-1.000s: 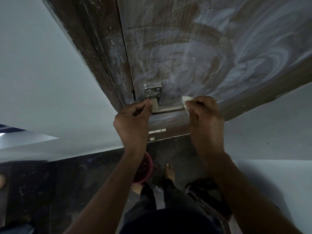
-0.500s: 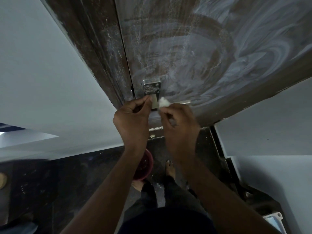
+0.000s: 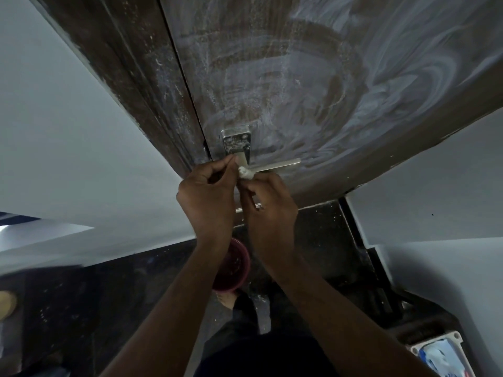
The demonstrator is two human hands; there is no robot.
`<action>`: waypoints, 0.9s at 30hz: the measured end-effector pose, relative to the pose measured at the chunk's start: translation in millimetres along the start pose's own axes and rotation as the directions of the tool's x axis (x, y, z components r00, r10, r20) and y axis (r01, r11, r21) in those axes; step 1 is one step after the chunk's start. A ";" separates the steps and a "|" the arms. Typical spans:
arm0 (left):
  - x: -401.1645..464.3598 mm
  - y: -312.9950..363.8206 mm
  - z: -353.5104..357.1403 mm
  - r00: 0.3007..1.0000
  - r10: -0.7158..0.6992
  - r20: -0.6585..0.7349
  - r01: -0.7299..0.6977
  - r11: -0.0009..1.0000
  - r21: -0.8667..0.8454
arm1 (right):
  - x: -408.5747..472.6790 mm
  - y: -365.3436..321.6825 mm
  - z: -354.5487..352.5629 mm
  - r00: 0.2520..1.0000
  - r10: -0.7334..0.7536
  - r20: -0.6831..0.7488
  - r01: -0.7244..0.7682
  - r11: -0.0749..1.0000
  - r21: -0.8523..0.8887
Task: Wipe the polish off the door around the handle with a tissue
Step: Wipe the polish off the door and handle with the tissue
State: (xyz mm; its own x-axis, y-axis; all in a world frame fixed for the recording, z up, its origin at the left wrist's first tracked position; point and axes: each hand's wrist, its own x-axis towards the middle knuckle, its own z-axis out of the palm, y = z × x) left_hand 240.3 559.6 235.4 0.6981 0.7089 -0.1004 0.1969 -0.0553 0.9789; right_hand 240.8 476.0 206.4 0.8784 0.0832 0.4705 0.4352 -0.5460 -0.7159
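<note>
A dark wooden door point(image 3: 313, 77) smeared with whitish swirls of polish fills the upper view. Its metal handle point(image 3: 280, 165) sticks out to the right from a polish-streaked plate point(image 3: 236, 144). My right hand point(image 3: 268, 202) pinches a small white wad of tissue point(image 3: 245, 172) against the base of the lever, just under the plate. My left hand point(image 3: 208, 191) is curled right beside it, fingertips touching the plate's lower left edge; whether it grips anything is hidden.
The door frame point(image 3: 130, 66) runs along the left, with pale walls on both sides. A pink bowl point(image 3: 234, 270) sits on the dark floor below my arms, near my foot point(image 3: 226, 299). A white box of wipes point(image 3: 435, 357) lies at the lower right.
My right hand carried the tissue leftward along the lever, from its outer end to its base beside the left hand. The lever is now uncovered. The left hand stayed put.
</note>
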 end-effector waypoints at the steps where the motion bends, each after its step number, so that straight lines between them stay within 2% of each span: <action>1: 0.2 0.1 0.3 1.000 0.004 -0.001 -0.004 1.000 0.005 | 0.6 1.6 -1.3 1.000 0.017 -0.009 -0.017 1.000 -0.008; 5: -0.2 0.2 0.3 0.999 0.032 -0.017 -0.031 0.999 0.015 | 10.6 20.6 -20.8 0.978 0.157 -0.139 -0.165 0.985 -0.050; 7: -0.8 -0.4 0.3 0.999 0.041 -0.019 -0.041 0.999 0.014 | 15.5 30.8 -31.4 0.954 0.245 -0.173 -0.247 0.969 0.009; 9: -1.8 -1.0 0.5 0.999 0.046 -0.020 -0.046 0.999 0.019 | 19.9 36.1 -37.5 0.898 0.416 -0.144 -0.393 0.905 0.164; 11: -1.9 -0.8 0.9 0.999 0.052 -0.017 -0.051 0.998 0.024 | 25.0 38.6 -41.4 0.770 0.636 -0.055 -0.554 0.708 0.437; 13: -1.2 -0.4 1.0 0.999 0.052 -0.014 -0.052 0.998 0.018 | 30.1 41.0 -45.8 0.659 0.747 0.087 -0.589 0.441 0.678; 14: -0.8 -0.3 1.0 0.999 0.052 -0.014 -0.052 0.999 0.013 | 31.4 42.3 -47.5 0.633 0.759 0.151 -0.587 0.344 0.733; 17: -0.9 -0.2 1.8 0.999 0.046 -0.016 -0.046 0.999 0.005 | 28.9 39.4 -45.7 0.605 0.756 0.251 -0.601 0.226 0.766; 22: -1.5 -1.6 2.2 0.999 0.042 -0.018 -0.042 0.999 0.004 | 23.3 22.8 -31.2 0.444 0.788 0.426 -0.608 -0.084 0.790; 24: -1.7 -0.8 1.8 0.999 0.046 -0.008 -0.046 0.999 0.006 | 25.0 31.8 -33.7 0.431 0.763 0.482 -0.587 -0.169 0.792; 27: -1.4 0.0 1.0 0.999 0.052 -0.004 -0.052 0.999 0.005 | 35.7 57.0 -40.1 0.470 0.702 0.535 -0.567 -0.224 0.793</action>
State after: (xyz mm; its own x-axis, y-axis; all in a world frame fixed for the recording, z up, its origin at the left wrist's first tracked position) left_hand 240.0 557.9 235.4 0.7045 0.7080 -0.0484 0.1636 -0.0956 0.9819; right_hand 289.0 414.4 203.0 0.8238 0.1015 -0.5577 -0.4393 0.7361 -0.5150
